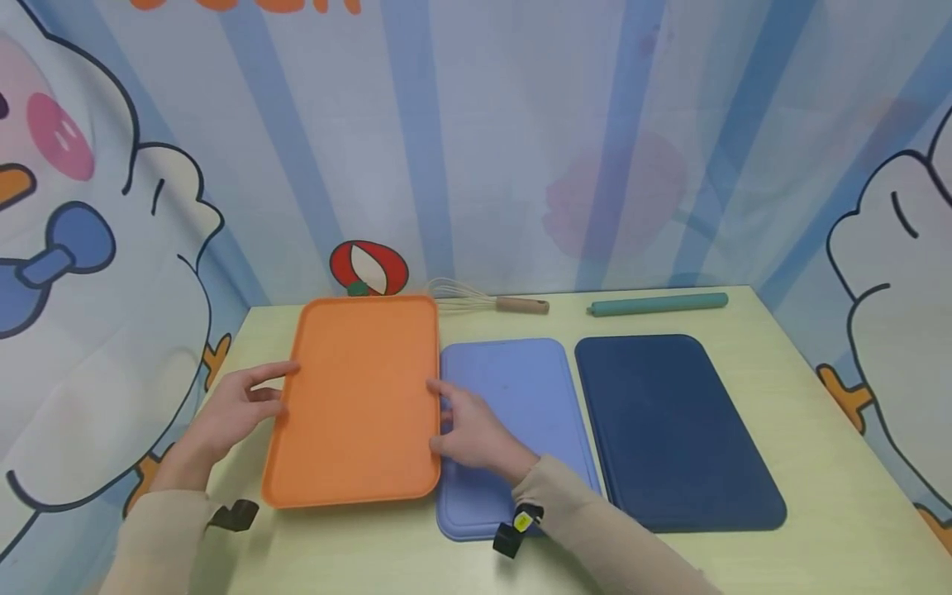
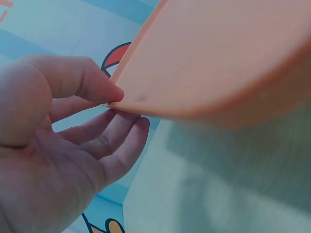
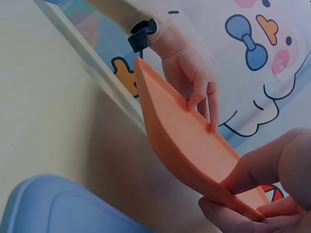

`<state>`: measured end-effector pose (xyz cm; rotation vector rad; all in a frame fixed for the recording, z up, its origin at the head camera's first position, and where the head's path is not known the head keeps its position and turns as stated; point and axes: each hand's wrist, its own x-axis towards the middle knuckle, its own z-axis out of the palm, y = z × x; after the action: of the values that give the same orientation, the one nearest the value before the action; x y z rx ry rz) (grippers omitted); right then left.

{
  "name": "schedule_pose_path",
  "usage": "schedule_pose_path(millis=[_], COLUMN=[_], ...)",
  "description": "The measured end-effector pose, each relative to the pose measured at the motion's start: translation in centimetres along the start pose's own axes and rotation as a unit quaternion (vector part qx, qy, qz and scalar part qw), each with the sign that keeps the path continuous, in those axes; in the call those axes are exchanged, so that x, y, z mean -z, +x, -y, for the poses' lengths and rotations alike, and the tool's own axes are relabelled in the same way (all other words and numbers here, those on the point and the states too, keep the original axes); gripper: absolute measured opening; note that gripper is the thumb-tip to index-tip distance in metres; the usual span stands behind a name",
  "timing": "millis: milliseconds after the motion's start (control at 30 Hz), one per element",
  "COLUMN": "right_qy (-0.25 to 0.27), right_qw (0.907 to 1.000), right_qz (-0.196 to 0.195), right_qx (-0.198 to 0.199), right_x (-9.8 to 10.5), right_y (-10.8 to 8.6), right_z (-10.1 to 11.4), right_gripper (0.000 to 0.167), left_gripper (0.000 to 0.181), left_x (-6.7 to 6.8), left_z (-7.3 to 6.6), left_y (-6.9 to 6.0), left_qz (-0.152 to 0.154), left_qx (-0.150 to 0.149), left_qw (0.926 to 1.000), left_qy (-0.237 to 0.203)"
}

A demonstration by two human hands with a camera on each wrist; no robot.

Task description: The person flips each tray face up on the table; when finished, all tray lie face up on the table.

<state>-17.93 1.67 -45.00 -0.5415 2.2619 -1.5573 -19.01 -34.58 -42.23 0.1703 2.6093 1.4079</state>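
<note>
An orange rectangular tray (image 1: 357, 397) is held above the left part of the table, its near end raised off the surface in the right wrist view. My left hand (image 1: 236, 411) grips its left edge, thumb on the rim and fingers beneath in the left wrist view (image 2: 73, 116). On the opposite edge my right hand (image 1: 476, 430) pinches the rim between thumb and fingers. A light blue tray (image 1: 513, 388) lies partly under my right forearm. Beside it rests a dark navy tray (image 1: 677, 430).
Along the back of the table (image 1: 759, 347) lie a whisk (image 1: 521, 305) with a brown handle and a green rolling pin (image 1: 658, 305). A printed cloth backdrop (image 1: 506, 149) with cartoon birds surrounds the table on the back and sides.
</note>
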Motion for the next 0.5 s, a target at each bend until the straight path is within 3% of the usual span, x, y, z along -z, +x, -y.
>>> schedule_pose_path(millis=[267,500], right_qy=[-0.051,-0.067], right_qw=[0.9986,0.9976], right_qz=[-0.005,-0.011], right_qx=[-0.008,-0.017], right_x=[-0.5,-1.2], right_y=[0.4,0.8], right_z=[-0.4,-0.7], right_gripper=[0.08,0.08], left_gripper=[0.06,0.059], left_x=[0.0,0.1], left_z=[0.2,0.8], left_y=[-0.2,-0.3], left_qz=[-0.001,0.004], left_qx=[0.002,0.0], left_qw=[0.9997,0.9993], left_qy=[0.025,0.036])
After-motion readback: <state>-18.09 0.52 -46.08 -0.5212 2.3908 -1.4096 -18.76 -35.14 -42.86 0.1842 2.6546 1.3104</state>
